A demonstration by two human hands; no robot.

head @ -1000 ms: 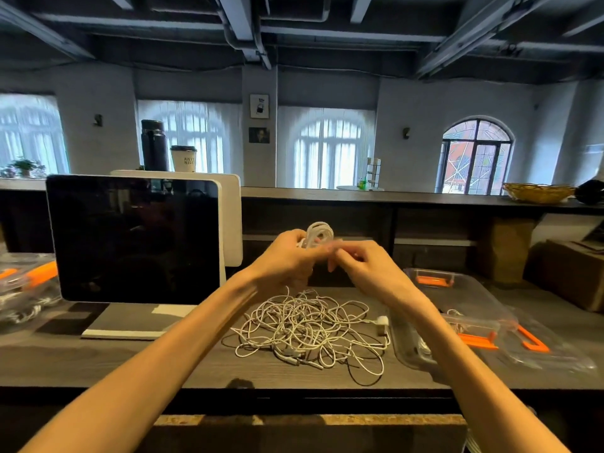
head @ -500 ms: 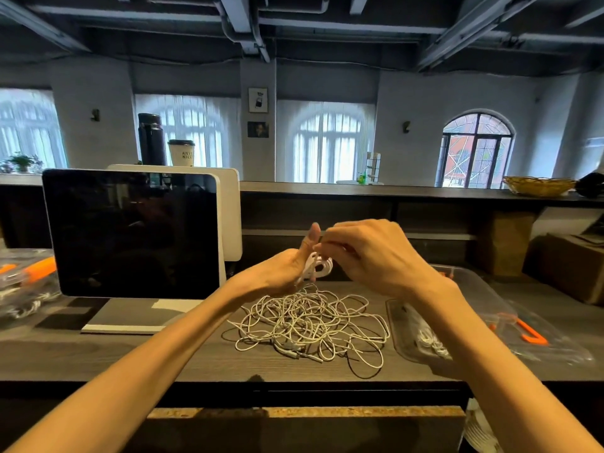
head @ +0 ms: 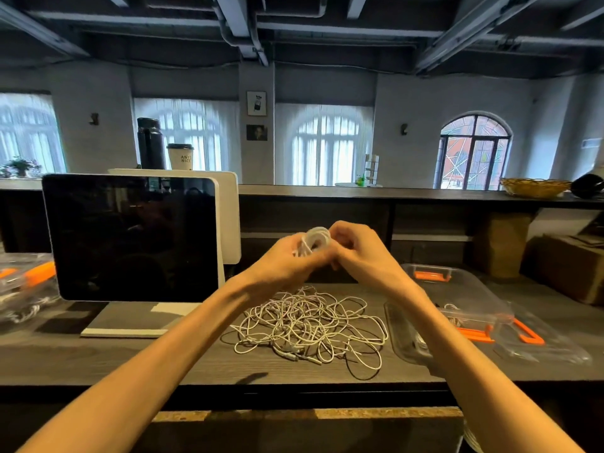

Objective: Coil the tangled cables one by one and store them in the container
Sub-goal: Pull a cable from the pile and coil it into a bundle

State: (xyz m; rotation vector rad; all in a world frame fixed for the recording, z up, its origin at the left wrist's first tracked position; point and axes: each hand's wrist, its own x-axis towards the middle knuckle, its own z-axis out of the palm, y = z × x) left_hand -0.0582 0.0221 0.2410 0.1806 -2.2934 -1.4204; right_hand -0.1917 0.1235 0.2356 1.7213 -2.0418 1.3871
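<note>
A small coil of white cable [head: 315, 238] is held up above the desk between both hands. My left hand [head: 287, 264] grips the coil from below and the left. My right hand [head: 359, 253] has its fingers curled against the coil's right side and pinches it. Below them a tangled heap of white cables [head: 310, 325] lies on the dark wooden desk. The clear plastic container [head: 405, 335] with orange latches sits to the right of the heap, partly hidden by my right forearm; some white cable shows inside it.
A dark monitor [head: 130, 240] on a white stand is at the left. Its clear lid [head: 539, 341] lies right of the container. Another clear box [head: 23, 286] with orange parts sits at the far left. Cardboard boxes [head: 568, 266] stand at the right.
Both hands stayed together on the coil. The right hand went over the coil's top half a second ago and is now back at its right side; the coil shows above the hands again.
</note>
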